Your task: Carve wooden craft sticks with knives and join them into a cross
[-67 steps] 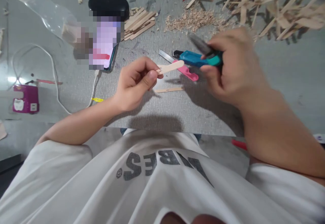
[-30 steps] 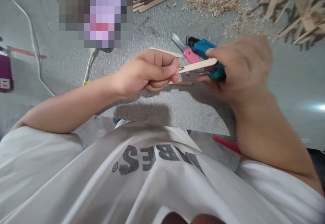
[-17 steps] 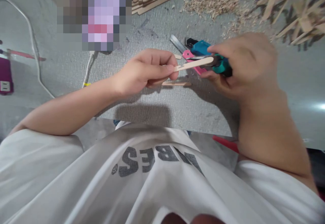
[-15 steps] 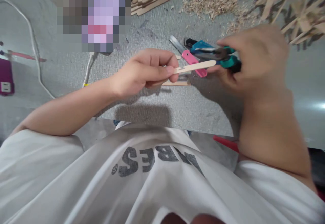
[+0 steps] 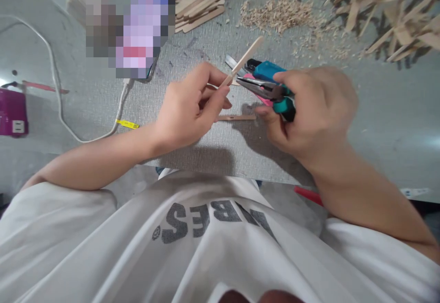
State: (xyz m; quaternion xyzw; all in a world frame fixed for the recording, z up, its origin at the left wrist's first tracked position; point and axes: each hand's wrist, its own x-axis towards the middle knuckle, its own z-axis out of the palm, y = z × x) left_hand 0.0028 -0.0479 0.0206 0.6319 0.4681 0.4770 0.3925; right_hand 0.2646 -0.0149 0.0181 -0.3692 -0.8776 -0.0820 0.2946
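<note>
Pliers (image 5: 266, 88) sit in the right hand (image 5: 314, 110); the left hand (image 5: 192, 108), centre frame, pinches a wooden stick (image 5: 246, 58).

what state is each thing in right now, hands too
left hand: pinching a stick
held stick: tilted, far end free
right hand: gripping the pliers
pliers: raised; fully shut or not, cannot tell
pink-handled knife: blade exposed, partly hidden
phone: screen lit, cable attached
cable: plugged into the phone
shavings: loosely heaped
</note>
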